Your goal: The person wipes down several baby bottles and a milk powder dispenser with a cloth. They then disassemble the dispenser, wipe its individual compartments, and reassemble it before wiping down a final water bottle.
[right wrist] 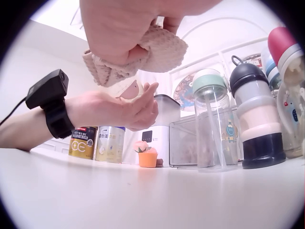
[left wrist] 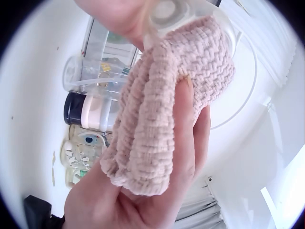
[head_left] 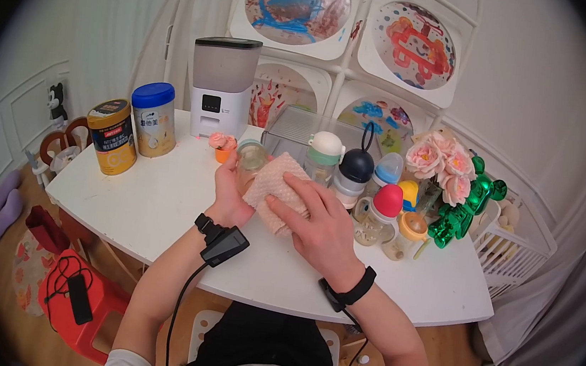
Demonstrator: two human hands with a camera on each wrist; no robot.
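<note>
My left hand (head_left: pixel 232 194) holds a clear bottle (head_left: pixel 251 156) above the white table, palm turned up and fingers around its side. My right hand (head_left: pixel 331 231) grips a folded pink waffle-textured cloth (head_left: pixel 279 194) against the bottle. In the left wrist view the cloth (left wrist: pixel 147 119) is bunched between the right thumb and fingers and covers part of the bottle (left wrist: pixel 190 19). From the right wrist view, the left hand (right wrist: pixel 121 112) shows cupped below the cloth (right wrist: pixel 157 52), and most of the bottle is hidden.
On the right of the table (head_left: pixel 179 242) stand a green-capped bottle (head_left: pixel 324 158), a navy-topped stacked container (head_left: pixel 356 168), several baby bottles and pink flowers (head_left: pixel 441 163). Two cans, a white dispenser (head_left: pixel 223 90), a small orange pot (head_left: pixel 222 153) and a clear box (head_left: pixel 288 129) stand left and behind.
</note>
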